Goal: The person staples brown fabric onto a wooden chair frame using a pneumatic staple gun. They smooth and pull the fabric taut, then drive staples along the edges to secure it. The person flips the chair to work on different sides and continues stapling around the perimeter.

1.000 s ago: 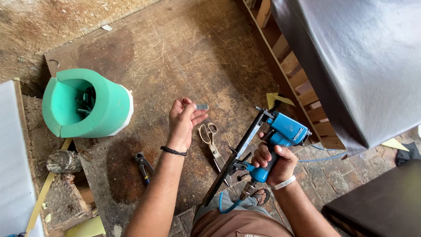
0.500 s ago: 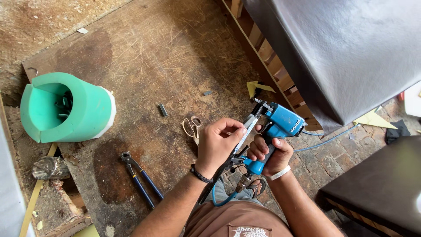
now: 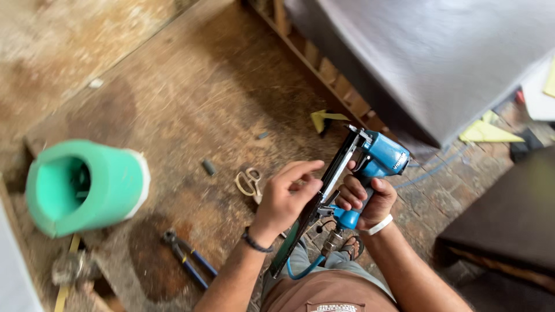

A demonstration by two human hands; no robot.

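A blue pneumatic staple gun point(image 3: 378, 157) with a long black magazine point(image 3: 324, 196) is held over a worn wooden board point(image 3: 191, 98). My right hand point(image 3: 365, 199) is wrapped around its handle. My left hand point(image 3: 286, 195) rests against the side of the magazine, fingers curled at it. A blue air hose point(image 3: 306, 267) runs from the handle's base down toward my lap. Whether my left hand holds anything small is hidden.
Scissors point(image 3: 250, 182) lie on the board just left of my left hand. Blue-handled pliers point(image 3: 188, 257) lie nearer me. A green foam roll point(image 3: 87, 185) sits at the left. A grey-covered wooden frame point(image 3: 439, 63) stands at the right, with yellow scraps point(image 3: 324, 119) beside it.
My left hand came from open above the scissors over to the staple gun's magazine. The gun has tilted up slightly in my right hand, and the view has shifted.
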